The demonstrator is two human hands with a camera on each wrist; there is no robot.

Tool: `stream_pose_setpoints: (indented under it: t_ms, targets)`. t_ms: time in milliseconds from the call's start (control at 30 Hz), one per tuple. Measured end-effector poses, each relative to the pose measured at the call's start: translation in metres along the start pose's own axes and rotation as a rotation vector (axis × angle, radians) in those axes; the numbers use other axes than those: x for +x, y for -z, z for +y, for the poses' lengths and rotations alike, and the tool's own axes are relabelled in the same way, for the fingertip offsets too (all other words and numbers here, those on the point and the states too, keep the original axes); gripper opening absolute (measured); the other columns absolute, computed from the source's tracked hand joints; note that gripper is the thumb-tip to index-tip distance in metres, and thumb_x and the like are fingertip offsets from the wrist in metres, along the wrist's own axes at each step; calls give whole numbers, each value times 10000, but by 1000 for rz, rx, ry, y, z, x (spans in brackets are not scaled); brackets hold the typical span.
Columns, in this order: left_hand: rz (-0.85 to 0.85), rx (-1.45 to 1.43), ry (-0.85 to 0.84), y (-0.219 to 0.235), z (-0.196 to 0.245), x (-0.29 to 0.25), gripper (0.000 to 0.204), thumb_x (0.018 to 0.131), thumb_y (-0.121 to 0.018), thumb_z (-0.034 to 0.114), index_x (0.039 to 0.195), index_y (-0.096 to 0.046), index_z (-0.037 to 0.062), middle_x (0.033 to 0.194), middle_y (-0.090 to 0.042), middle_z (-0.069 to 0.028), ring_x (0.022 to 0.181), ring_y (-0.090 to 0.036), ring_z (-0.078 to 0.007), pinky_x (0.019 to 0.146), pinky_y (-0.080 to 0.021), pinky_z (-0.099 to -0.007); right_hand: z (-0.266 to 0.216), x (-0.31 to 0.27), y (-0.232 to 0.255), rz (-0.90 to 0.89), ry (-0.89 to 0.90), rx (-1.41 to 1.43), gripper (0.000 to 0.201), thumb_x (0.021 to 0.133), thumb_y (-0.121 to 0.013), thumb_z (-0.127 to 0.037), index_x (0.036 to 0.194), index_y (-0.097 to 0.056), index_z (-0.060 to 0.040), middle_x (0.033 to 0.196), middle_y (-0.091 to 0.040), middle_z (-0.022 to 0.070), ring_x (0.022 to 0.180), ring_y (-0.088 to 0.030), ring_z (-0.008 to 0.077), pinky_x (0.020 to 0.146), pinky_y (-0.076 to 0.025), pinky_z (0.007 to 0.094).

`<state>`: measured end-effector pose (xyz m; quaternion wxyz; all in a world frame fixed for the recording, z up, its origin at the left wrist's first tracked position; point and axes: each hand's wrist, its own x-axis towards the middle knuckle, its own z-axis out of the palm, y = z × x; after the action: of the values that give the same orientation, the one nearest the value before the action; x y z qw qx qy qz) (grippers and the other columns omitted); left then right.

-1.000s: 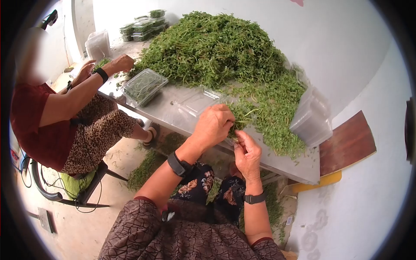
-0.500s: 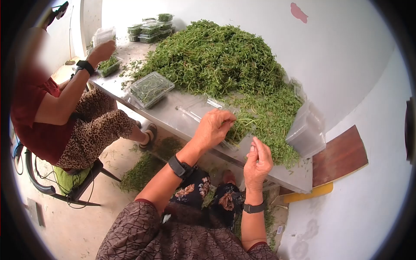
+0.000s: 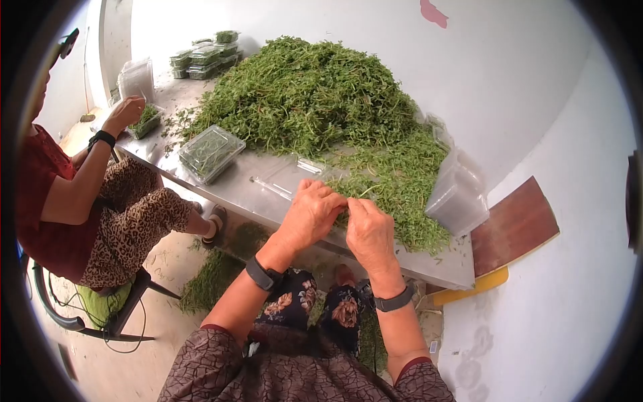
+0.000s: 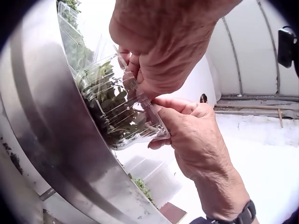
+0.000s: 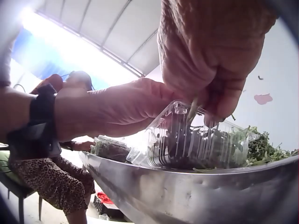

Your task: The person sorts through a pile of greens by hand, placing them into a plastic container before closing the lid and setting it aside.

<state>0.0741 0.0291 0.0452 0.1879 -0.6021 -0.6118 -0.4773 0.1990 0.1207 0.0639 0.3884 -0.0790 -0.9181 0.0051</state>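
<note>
A clear plastic box of greens [image 4: 110, 105] [image 5: 161, 147] sits at the near table edge, mostly behind the hands in the head view. The left hand [image 3: 310, 214] [image 4: 163, 46] [image 5: 110, 106] has its fingers curled over the rim, pinching greens; its fingertips are partly hidden. Meeting it tip to tip, the right hand [image 3: 370, 234] [image 4: 198, 140] [image 5: 215, 51] pinches a pale stem [image 5: 193, 110] just above the box. A loose heap of greens [image 3: 301, 94] lies beyond both hands.
To the left stands a closed, filled box [image 3: 211, 154], with stacked boxes [image 3: 204, 57] farther back. Nested clear boxes [image 3: 459, 191] stand at the right of the metal table [image 3: 251, 201]. Another person [image 3: 60, 181] sits at the left, a hand near a filled box [image 3: 145, 122].
The right hand, apart from the left half a second ago, has moved in to meet it, its fingertips now together. The other person's raised hand has come down toward their box.
</note>
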Motion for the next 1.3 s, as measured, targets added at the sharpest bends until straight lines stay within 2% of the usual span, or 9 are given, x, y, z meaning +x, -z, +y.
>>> stream_pose_setpoints:
  t_ms: [333, 433, 600, 700, 867, 967, 1133, 1200, 1300]
  targets:
    - [1, 68, -6, -11, 2, -1, 155, 702, -655, -20, 829, -596, 46, 759, -583, -77, 765, -541, -268, 785, -395, -378, 6, 9, -6, 56, 33, -52, 105, 711, -602, -42, 643, -522, -40, 618, -543, 106, 605, -584, 291, 510, -455, 379]
    - [51, 7, -18, -14, -2, -2, 143, 718, -635, -29, 828, -590, 50, 749, -572, -78, 763, -536, -275, 789, -392, -376, 11, 7, -12, 126, -98, 50, 74, 713, -579, -33, 643, -557, -29, 570, -547, 120, 509, -560, 275, 459, -421, 361]
    - [-10, -36, 39, -2, -1, -1, 164, 748, -610, -36, 881, -610, 59, 797, -588, -91, 788, -540, -288, 810, -398, -381, 27, 9, 18, 162, -580, 587, 105, 815, -572, -49, 800, -662, 3, 645, -618, 29, 537, -502, 53, 475, -402, 232]
    - [189, -84, -20, 8, 5, -2, 242, 805, -575, -27, 1029, -639, 40, 1014, -632, -127, 942, -579, -308, 908, -412, -391, 26, 1, 57, 122, -718, 685, 125, 842, -573, -52, 851, -681, 10, 660, -630, 30, 523, -496, 52, 474, -384, 202]
    - [134, -269, 56, 56, 19, -31, 151, 802, -584, -24, 934, -649, 13, 943, -659, -131, 852, -618, -298, 770, -482, -368, 40, -46, 113, -30, -808, 609, 147, 857, -568, -54, 906, -675, 34, 695, -651, 40, 520, -507, 55, 476, -390, 200]
    - [-338, -775, 151, 65, 31, -50, 132, 858, -563, 37, 898, -675, -19, 877, -681, -135, 841, -639, -282, 772, -495, -375, 39, -71, 124, -203, -936, 556, 171, 857, -569, -49, 967, -667, 37, 744, -663, 56, 530, -521, 60, 491, -406, 203]
    - [-840, -805, 191, 20, 29, -85, 168, 858, -633, 142, 935, -654, -6, 859, -666, -141, 822, -636, -314, 729, -487, -382, 27, -76, 131, -579, -1050, 587, 299, 825, -601, -12, 1120, -631, 21, 984, -666, 136, 610, -583, 80, 543, -466, 222]
    - [-922, -742, 246, 6, 22, -94, 173, 861, -624, 148, 940, -645, -4, 850, -658, -143, 813, -632, -315, 716, -484, -385, 35, -75, 132, -469, -711, 477, 388, 794, -627, 12, 1180, -597, 10, 1173, -601, 197, 717, -629, 109, 577, -493, 236]
    - [-1024, -686, 275, -20, 10, -100, 177, 867, -604, 157, 947, -636, 3, 838, -648, -147, 793, -626, -319, 695, -482, -385, 37, -48, 134, -455, -682, 467, 402, 782, -629, 20, 1182, -586, 20, 1228, -564, 233, 766, -646, 140, 586, -498, 249]
